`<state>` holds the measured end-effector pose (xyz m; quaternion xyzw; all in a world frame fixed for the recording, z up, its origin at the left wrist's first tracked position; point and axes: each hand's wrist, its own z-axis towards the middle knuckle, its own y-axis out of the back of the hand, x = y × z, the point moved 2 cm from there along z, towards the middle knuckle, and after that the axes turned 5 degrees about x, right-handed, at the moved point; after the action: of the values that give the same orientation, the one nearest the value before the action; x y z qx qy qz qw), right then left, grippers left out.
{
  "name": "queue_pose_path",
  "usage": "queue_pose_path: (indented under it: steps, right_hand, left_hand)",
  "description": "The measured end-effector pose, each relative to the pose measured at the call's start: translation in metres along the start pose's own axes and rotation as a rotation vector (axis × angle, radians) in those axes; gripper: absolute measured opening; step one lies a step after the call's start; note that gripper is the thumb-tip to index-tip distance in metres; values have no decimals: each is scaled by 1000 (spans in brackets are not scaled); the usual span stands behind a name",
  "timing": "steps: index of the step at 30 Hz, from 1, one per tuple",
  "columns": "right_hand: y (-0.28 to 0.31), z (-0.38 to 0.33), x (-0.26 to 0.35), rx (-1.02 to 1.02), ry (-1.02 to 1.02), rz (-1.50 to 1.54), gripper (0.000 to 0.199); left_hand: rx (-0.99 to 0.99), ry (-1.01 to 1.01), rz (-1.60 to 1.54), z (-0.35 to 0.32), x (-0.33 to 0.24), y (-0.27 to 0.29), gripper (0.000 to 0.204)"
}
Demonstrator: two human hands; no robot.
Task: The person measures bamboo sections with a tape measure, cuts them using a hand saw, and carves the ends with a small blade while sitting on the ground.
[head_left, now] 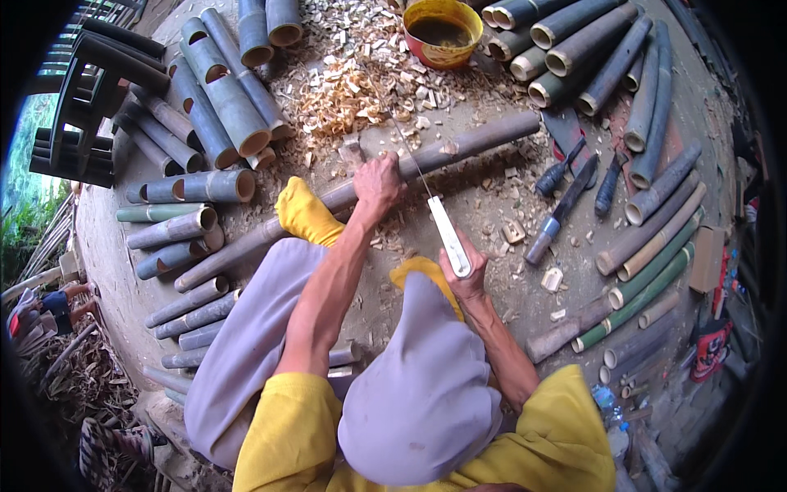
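Note:
A long brown bamboo pole (485, 142) lies slantwise across the ground in front of me. My left hand (379, 182) is closed over it near its middle, beside a short stub of wood or bamboo (352, 153). To the right of that hand, the thin blade of a handsaw (447, 234) crosses the pole; whether its teeth are in the bamboo I cannot tell. My right hand (466, 271) is wrapped around the saw's white handle, on the near side of the pole. A foot in a yellow sock (307, 215) rests against the pole, left of my left hand.
Cut bamboo tubes (221, 107) with notches lie at the left, and more bamboo lengths (574, 49) at the right. A yellow-red bucket (443, 33) of dark liquid stands beyond the wood shavings (340, 98). Several tools, including a knife (561, 209), lie to the right.

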<state>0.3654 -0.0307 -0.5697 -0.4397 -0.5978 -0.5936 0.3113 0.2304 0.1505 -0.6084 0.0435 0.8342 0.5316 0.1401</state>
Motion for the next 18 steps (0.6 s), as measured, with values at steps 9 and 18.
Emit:
queue_pose_path:
  steps: [9,18]
  right_hand:
    - [44,-120,-10,13,211,-249,45]
    - [55,-134,-5,49,111,-192,43]
  left_hand:
    - [-41,25,34,0,16,-2,35]
    - [10,40,-4,3,12,-2,36]
